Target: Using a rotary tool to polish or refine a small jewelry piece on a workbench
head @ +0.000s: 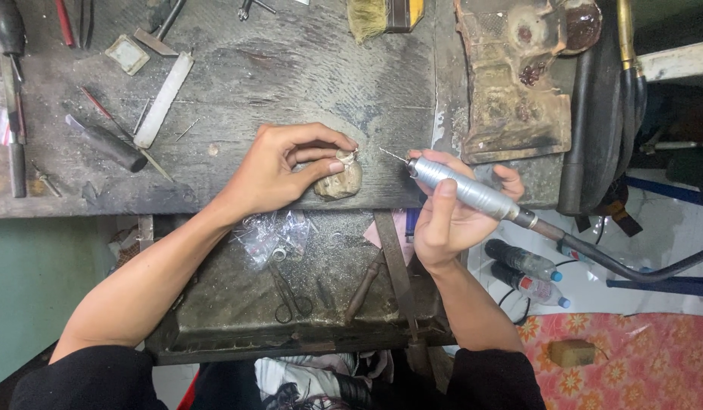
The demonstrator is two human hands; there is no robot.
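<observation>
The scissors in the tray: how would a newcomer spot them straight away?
Look at the metal tray below the workbench edge, between the two forearms. The scissors lie at its middle, below the crumpled plastic bag; only they have two finger loops.

A small craft workshop: a worn, scarred surface (290, 68) strewn with files (104, 140) and a brush (382, 15), scissors (290, 300) in the near tray (237, 334), and a silver rotary handpiece (465, 190) on a flexible hose.
</observation>
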